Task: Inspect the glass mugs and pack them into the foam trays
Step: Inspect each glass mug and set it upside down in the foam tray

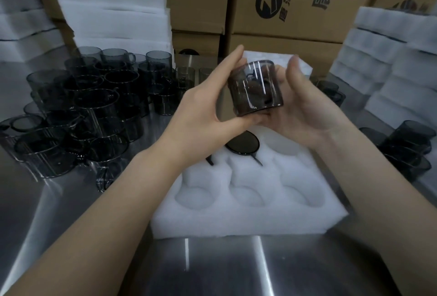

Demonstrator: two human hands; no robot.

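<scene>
- Currently the held mug [254, 87] is in the air over the far end of the foam tray [248, 222], slightly tilted.
- Left hand [205, 106] pinches it, forefinger over the top and thumb underneath. Right hand [305, 106] cups the far side, fingers showing through the glass.
- Looks like the inspection step: turn it slowly against the white foam and check rim, wall and handle joint for chips. Keep it over the foam, not the steel table [212, 267].
- Seated mug [242, 145] already fills one pocket; the near-row pockets are free.
- Loose mugs [82, 111] are piled to the left.
- Cardboard boxes [295, 0] behind carry a round black logo and black Chinese characters, too distorted to read. No marking visible on the glass.
</scene>
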